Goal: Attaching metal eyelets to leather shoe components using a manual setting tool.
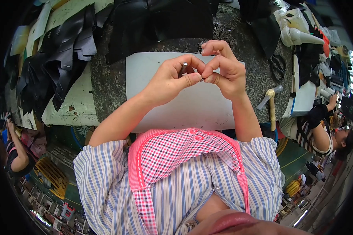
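Above a pale white board [161, 111], my two hands meet fingertip to fingertip. My left hand [170, 76] is closed, with a slim silver-tipped tool [184, 64] tucked in its curled fingers; most of the tool is hidden. My left thumb and forefinger touch the fingertips of my right hand [229, 74]. The right thumb and forefinger are pinched together, the other fingers loosely bent. Whatever lies between the fingertips is too small to make out. Just beyond the board are black leather-like sheets [164, 21].
More black cut pieces [62, 51] are heaped at the left. On the right of the dark speckled tabletop [259, 51] lie black-handled scissors [277, 66] and a wooden-handled mallet [272, 107]. A white bottle with a cone nozzle [300, 38] is at the far right. Other people sit at both sides.
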{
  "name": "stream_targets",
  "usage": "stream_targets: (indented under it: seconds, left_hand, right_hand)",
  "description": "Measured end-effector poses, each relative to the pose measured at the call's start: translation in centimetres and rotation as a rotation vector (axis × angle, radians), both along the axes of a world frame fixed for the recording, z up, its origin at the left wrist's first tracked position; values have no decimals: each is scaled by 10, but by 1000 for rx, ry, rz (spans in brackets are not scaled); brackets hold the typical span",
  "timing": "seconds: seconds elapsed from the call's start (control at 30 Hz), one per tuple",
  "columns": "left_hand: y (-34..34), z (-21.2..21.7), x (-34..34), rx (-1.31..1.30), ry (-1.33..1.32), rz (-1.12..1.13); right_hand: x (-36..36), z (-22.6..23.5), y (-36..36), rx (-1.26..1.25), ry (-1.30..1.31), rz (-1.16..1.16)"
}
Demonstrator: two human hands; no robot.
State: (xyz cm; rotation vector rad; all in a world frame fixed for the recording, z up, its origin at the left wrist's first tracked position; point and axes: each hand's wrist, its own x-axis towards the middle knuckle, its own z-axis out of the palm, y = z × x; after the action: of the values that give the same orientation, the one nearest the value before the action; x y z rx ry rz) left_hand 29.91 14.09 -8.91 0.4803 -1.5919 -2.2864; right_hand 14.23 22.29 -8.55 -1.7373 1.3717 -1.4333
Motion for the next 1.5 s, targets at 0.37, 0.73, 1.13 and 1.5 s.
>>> stream_targets:
  seconds: [0.37, 0.73, 1.13, 1.5]
  left_hand:
    - [-58, 2, -20, -721, 22, 442]
    - [-99, 42, -23, -1419, -281, 559]
    - [-75, 76, -12, -863, -423, -14]
    - [-62, 72, -9, -1199, -307, 126]
  right_hand:
    - [12, -4, -16, 28, -572, -135]
    - [-4, 23, -48, -2, -286, -286]
    - [-5, 31, -49, -158, -84, -164]
    - [-6, 30, -45, 33, -245, -134]
